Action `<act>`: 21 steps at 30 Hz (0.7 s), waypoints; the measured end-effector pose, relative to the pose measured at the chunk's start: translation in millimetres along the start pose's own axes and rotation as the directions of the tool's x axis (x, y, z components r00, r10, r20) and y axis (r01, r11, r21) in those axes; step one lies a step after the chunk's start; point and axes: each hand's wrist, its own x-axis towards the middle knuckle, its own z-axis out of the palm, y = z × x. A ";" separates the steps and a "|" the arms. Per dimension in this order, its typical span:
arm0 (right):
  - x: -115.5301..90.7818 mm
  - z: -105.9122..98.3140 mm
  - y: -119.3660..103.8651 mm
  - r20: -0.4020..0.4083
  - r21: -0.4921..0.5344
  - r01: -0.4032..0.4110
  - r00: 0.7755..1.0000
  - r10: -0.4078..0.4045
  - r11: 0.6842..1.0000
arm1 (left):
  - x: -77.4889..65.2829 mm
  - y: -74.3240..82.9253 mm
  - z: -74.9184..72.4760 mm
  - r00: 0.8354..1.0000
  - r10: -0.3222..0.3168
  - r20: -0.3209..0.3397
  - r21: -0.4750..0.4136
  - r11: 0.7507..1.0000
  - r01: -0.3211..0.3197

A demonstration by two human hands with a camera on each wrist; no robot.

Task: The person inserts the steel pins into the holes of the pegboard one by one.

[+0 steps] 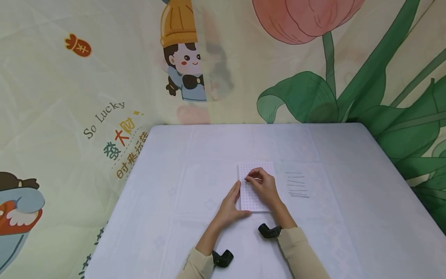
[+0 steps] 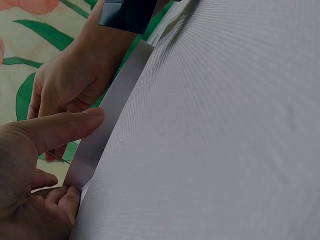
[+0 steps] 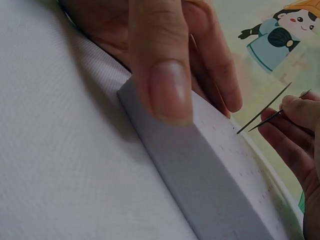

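Note:
A thick white block (image 1: 252,203), its top marked with rows of small dots, lies on the table. My left hand (image 1: 228,207) rests against its near left corner, fingers along the left side and thumb at the near side, as the left wrist view shows the thumb (image 2: 75,125) on the side wall. Over the block's upper left part, my right hand (image 1: 265,188) pinches a thin dark needle (image 3: 270,117) between thumb and fingertips. Beside that one, a second needle (image 3: 264,108) stands tilted, its lower end at the dotted top.
Several thin needles (image 1: 297,185) lie in a spaced column on the white tablecloth (image 1: 341,217), right of the block. Behind the table's far edge hangs a printed cloth (image 1: 230,77). A black wrist camera (image 1: 270,231) sits at the right cuff, another (image 1: 223,258) at the left.

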 end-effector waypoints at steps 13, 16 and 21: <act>-2.0 2.7 -25.5 0.052 -0.096 0.012 0.999 -0.007 0.995 | 0.6 -1.0 0.8 1.000 0.002 -0.002 0.037 0.999 -0.002; -3.1 3.0 -35.2 0.073 -0.112 0.020 0.997 -0.012 0.994 | 0.2 -0.6 0.8 1.000 0.003 -0.006 0.038 0.999 -0.003; -2.5 4.7 -21.3 0.094 -0.141 0.008 0.996 0.006 0.990 | -0.2 -1.3 0.1 1.000 0.007 -0.010 0.071 0.997 -0.007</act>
